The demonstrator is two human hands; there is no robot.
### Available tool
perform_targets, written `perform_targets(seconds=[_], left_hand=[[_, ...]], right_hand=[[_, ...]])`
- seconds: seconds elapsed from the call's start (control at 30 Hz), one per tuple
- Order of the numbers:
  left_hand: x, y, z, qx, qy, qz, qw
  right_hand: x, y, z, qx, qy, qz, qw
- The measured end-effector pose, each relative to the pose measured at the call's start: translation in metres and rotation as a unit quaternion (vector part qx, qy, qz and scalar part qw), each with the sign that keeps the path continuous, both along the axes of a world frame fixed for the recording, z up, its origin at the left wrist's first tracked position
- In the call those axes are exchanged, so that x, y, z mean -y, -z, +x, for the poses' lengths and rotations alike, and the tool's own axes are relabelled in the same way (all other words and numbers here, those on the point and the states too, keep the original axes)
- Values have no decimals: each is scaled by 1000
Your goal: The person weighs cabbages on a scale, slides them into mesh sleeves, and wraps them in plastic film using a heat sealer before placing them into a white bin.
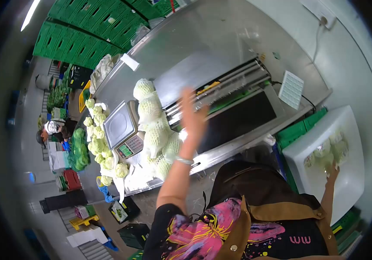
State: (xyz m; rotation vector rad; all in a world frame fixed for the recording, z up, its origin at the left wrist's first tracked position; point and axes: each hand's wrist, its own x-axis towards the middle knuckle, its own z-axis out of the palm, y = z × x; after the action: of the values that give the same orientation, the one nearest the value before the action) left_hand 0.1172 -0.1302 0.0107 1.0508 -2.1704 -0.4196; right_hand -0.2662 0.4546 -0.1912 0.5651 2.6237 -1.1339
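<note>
My left hand (193,116) is raised over the wrapping machine (220,89), blurred, with its fingers apart and nothing in them. To its left, several pale round vegetables in white foam nets (155,136) are piled on the steel table. At the far right my right hand (332,170) reaches into a white tub (353,173), its fingers closed on a wrapped vegetable (341,151). Other film-wrapped vegetables (322,148) lie beside it in the tub.
A scale (121,125) and loose pale vegetables (98,141) stand left of the netted pile. A white keypad-like panel (291,89) lies right of the machine. Green crates (95,30) are stacked at the upper left. Another person (55,128) is in the left background.
</note>
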Motion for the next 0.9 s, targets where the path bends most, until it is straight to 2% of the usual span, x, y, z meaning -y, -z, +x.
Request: perform_targets(seconds=[0.03, 0.07, 0.1, 0.13, 0.17, 0.23, 0.3, 0.33, 0.37, 0.4, 0.47, 0.5, 0.53, 0.57, 0.67, 0.7, 0.73, 0.77, 0.83, 0.9], left_hand=[[42, 0, 46, -21, -90, -9, 996], [75, 7, 87, -48, -178, -16, 983], [109, 15, 127, 27, -224, -68, 972], [136, 25, 158, 47, -251, -26, 967], [153, 32, 175, 70, -263, 0, 962], [188, 79, 203, 111, -229, 58, 965], [196, 80, 208, 66, -200, 158, 965], [198, 80, 211, 43, -184, 205, 960], [202, 82, 217, -55, -186, 259, 946], [205, 85, 227, -148, -183, 312, 920], [205, 68, 235, -324, -135, 404, 845], [205, 62, 235, -370, -150, 421, 814], [201, 49, 226, -401, -126, 412, 809], [193, 34, 212, -430, -105, 404, 800], [173, 2, 144, -376, -21, 382, 844], [169, 5, 117, -312, -25, 340, 887], [167, 9, 88, -271, -19, 316, 909], [162, 8, 57, -256, 5, 282, 925], [145, 7, 8, -136, -14, 182, 974], [137, 16, -18, -117, 0, 262, 958]], right_hand=[[-19, 24, -18, -65, 10, 38, 997], [1, 1, -19, -140, -25, 47, 989], [20, -21, -22, -212, -61, 61, 973], [42, -44, -21, -283, -94, 73, 952], [81, -67, -15, -316, -143, 21, 938], [175, -117, 6, -353, -242, -61, 902], [273, -169, 51, -376, -350, -96, 852], [305, -174, 67, -378, -384, -133, 832], [332, -181, 80, -471, -502, -41, 724], [363, -194, 116, -409, -492, -129, 758], [405, -212, 169, -339, -557, -133, 746], [428, -230, 195, -234, -588, -176, 754], [448, -234, 213, -184, -621, -204, 734], [469, -233, 223, -238, -685, -184, 663], [539, -232, 254, -181, -740, -222, 609], [565, -229, 258, -117, -742, -260, 607], [589, -234, 259, -63, -731, -294, 612], [613, -217, 255, -55, -718, -321, 616], [645, -195, 238, -83, -707, -304, 633], [661, -170, 198, -73, -712, -254, 650]])
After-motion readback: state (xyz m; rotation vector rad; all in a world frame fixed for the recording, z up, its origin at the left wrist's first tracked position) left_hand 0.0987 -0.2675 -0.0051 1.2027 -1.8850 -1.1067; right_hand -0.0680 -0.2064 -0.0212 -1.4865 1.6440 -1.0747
